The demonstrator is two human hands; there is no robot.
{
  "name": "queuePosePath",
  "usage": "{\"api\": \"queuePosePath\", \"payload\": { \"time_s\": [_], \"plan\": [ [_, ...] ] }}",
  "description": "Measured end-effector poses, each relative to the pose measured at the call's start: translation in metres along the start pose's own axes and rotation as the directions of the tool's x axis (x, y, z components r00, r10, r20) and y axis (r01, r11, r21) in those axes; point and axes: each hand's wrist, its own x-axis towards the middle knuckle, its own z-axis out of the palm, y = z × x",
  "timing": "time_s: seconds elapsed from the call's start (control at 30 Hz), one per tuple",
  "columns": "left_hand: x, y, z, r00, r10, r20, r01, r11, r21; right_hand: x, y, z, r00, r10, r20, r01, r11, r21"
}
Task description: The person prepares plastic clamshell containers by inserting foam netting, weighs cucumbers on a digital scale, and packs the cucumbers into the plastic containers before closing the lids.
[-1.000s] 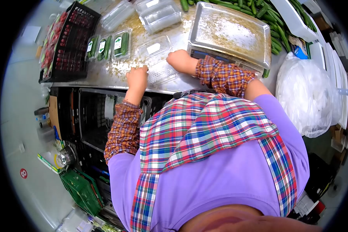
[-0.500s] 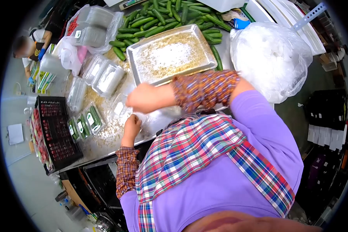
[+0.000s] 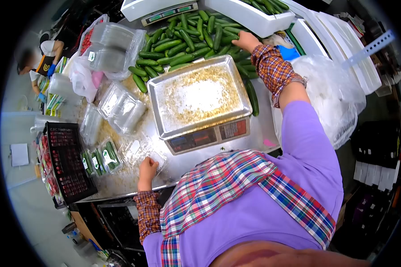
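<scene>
My right hand (image 3: 247,41) reaches out to the right side of a heap of green cucumbers (image 3: 196,35), its fingers curled down onto a cucumber there. Close to the table's front edge, my left hand (image 3: 148,170) is closed at the corner of a clear plastic container (image 3: 130,152) lying on the metal tabletop. The fingertips on that container are partly hidden. Between the hands, a shallow metal tray (image 3: 158,118) rests on a weighing scale (image 3: 194,141), with pale wet bits spread over its bottom. Left of my left hand are several packed cucumber trays (image 3: 110,155) with labels.
Stacked clear containers (image 3: 127,113) lie left of the metal tray. A black crate (image 3: 69,162) stands at the table's left end. White foam boxes (image 3: 258,20) and a large bag of white material (image 3: 329,98) border the right. Another person (image 3: 49,58) works at far left.
My right hand has moved from beside my left hand up to the cucumber heap, uncovering the scale's front. My left hand stays at the clear container. The camera view has shifted slightly.
</scene>
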Motion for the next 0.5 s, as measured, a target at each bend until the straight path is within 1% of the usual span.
{"api": "queuePosePath", "payload": {
  "time_s": [0.03,0.07,0.17,0.27,0.3,0.37,0.4,0.43,0.47,0.5],
  "plan": [
    [-0.001,0.002,-0.001,1.0,-0.015,0.005,0.015,1.0,-0.003,0.008,0.003,0.012,0.999,-0.011,-0.035,0.01,1.0,-0.005],
    [0.0,0.001,-0.001,1.0,-0.016,0.009,0.016,1.0,-0.007,0.01,-0.001,0.014,1.0,0.024,0.009,-0.024,1.0,0.015],
    [-0.011,0.005,-0.007,0.998,-0.056,-0.033,0.052,0.994,-0.095,0.024,0.003,0.033,1.0,-0.009,0.021,0.01,0.999,-0.031],
    [-0.015,0.02,-0.031,0.993,-0.026,-0.119,0.02,0.998,-0.052,0.048,0.013,0.038,0.992,-0.089,-0.087,0.09,0.996,0.006],
    [-0.016,0.03,-0.042,0.989,-0.04,-0.141,0.034,0.998,-0.046,0.05,0.011,0.025,0.988,-0.084,-0.128,0.084,0.996,-0.003],
    [-0.023,0.056,-0.072,0.985,-0.074,-0.157,0.068,0.997,-0.039,0.052,0.019,-0.001,0.982,-0.077,-0.17,0.09,0.993,0.074],
    [-0.022,0.065,-0.085,0.982,-0.052,-0.18,0.057,0.998,0.02,0.053,0.021,-0.018,0.984,-0.099,-0.146,0.117,0.986,0.122],
    [-0.018,0.071,-0.091,0.975,-0.064,-0.212,0.047,0.995,-0.084,0.056,0.022,-0.032,0.985,-0.123,-0.123,0.143,0.975,0.169],
    [-0.01,0.076,-0.096,0.966,-0.078,-0.245,0.032,0.982,-0.188,0.06,0.023,-0.037,0.994,-0.078,-0.073,0.098,0.937,0.335],
    [-0.001,0.085,-0.103,0.957,-0.094,-0.276,0.01,0.957,-0.29,0.05,0.014,-0.052,0.99,-0.126,0.062,0.083,0.881,0.466]
  ]
}}
